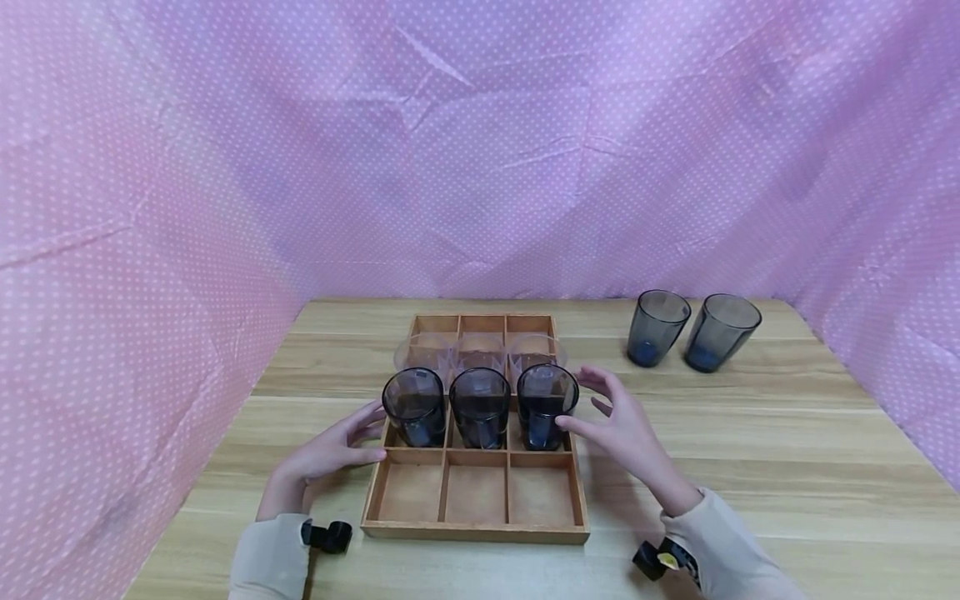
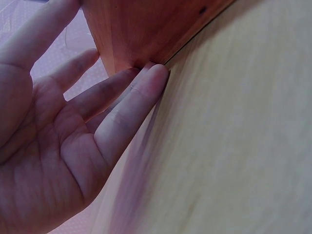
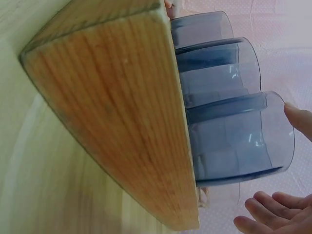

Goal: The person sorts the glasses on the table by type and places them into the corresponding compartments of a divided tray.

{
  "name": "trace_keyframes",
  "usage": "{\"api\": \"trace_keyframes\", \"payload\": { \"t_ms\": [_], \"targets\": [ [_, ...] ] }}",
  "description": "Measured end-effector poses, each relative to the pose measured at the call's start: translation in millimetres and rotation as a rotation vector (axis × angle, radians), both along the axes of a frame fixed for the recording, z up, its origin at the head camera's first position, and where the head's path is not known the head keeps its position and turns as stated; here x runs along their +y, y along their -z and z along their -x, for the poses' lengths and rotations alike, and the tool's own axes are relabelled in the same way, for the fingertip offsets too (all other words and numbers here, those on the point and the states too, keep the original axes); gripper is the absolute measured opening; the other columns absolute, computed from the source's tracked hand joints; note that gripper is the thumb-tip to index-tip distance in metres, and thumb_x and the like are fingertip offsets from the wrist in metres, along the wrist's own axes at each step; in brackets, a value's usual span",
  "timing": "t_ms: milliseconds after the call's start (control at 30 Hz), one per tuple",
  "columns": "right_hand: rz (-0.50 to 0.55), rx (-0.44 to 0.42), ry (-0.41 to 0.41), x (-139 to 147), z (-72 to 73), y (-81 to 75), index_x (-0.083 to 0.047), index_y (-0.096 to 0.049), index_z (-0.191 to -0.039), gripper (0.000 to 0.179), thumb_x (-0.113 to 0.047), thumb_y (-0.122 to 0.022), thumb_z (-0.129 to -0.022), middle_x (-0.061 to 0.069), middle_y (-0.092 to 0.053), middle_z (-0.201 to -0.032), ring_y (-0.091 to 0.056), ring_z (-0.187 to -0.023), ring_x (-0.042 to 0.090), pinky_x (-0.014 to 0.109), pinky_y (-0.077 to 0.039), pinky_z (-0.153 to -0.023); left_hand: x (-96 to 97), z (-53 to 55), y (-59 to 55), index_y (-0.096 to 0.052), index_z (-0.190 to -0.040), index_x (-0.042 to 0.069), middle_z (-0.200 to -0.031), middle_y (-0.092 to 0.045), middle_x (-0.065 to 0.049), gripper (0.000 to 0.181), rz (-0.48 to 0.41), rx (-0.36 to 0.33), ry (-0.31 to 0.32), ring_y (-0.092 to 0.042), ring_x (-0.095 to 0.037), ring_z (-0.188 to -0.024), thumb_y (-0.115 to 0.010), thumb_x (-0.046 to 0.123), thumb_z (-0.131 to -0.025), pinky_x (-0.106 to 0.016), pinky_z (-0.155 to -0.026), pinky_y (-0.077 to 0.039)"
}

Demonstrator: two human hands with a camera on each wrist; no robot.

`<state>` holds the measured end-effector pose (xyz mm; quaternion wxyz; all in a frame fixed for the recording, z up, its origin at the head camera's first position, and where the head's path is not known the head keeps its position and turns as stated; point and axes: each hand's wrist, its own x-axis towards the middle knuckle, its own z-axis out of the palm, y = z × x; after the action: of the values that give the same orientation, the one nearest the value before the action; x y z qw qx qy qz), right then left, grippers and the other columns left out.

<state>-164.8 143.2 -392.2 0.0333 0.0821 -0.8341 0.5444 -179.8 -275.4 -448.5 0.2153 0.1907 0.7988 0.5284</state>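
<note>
A wooden divided tray (image 1: pixel 480 533) holds three smoky dark glasses side by side in its middle row: a left one (image 1: pixel 415 408), a centre one (image 1: pixel 480 408) and a right one (image 1: pixel 542 408). My left hand (image 1: pixel 337 446) rests its fingertips (image 2: pixel 153 78) against the tray's left side, low near the tabletop in the left wrist view; its fingers are nearly straight. My right hand (image 1: pixel 618 425) spreads about the right glass. Its thumb (image 3: pixel 297 117) is right at that glass's rim in the right wrist view, while the other fingers (image 3: pixel 265 214) stand apart from the glass, loosely bent.
Behind the dark glasses, a row of clear glasses (image 1: pixel 480 346) stands in the tray, partly hidden. Two more smoky glasses, one (image 1: pixel 658 329) beside another (image 1: pixel 720 333), stand at the table's back right. A pink dotted cloth (image 1: pixel 480 167) hangs around the wooden table (image 1: pixel 787 467).
</note>
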Motion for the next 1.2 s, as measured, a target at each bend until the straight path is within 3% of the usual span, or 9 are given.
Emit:
{"api": "trace_keyframes", "payload": {
  "t_ms": [667, 933, 1200],
  "targets": [
    [-0.067, -0.008, 0.104, 40, -0.3, 13.9, 0.008, -0.036, -0.140, 0.069, -0.013, -0.073, -0.086, 0.028, -0.046, -0.142, -0.043, -0.134, 0.041, 0.054, -0.039, -0.109, -0.9, 1.8, 4.0, -0.006, -0.155, 0.003, -0.155, -0.014, -0.035, 0.088, -0.022, -0.023, -0.004, -0.021, -0.055, -0.140, -0.066, 0.017, -0.092, -0.064, -0.112, -0.026],
    [-0.105, 0.013, 0.137, 58, 1.5, 15.8, 0.010, -0.034, -0.139, 0.066, -0.012, -0.071, -0.088, 0.030, -0.046, -0.139, -0.042, -0.133, 0.044, 0.057, -0.038, -0.108, 0.5, 3.4, 3.1, -0.005, -0.153, -0.004, -0.154, -0.014, -0.038, 0.088, -0.020, 0.001, 0.009, -0.021, -0.057, -0.139, -0.065, 0.014, -0.092, -0.064, -0.112, -0.027],
    [-0.150, 0.015, 0.167, 70, 11.0, 17.5, 0.013, -0.036, -0.137, 0.063, -0.014, -0.068, -0.090, 0.033, -0.046, -0.138, -0.042, -0.132, 0.046, 0.058, -0.039, -0.106, 0.1, 1.7, 1.3, -0.006, -0.154, -0.002, -0.154, -0.016, -0.036, 0.087, -0.013, -0.009, 0.001, -0.022, -0.056, -0.139, -0.065, 0.015, -0.092, -0.064, -0.112, -0.027]
  ]
}}
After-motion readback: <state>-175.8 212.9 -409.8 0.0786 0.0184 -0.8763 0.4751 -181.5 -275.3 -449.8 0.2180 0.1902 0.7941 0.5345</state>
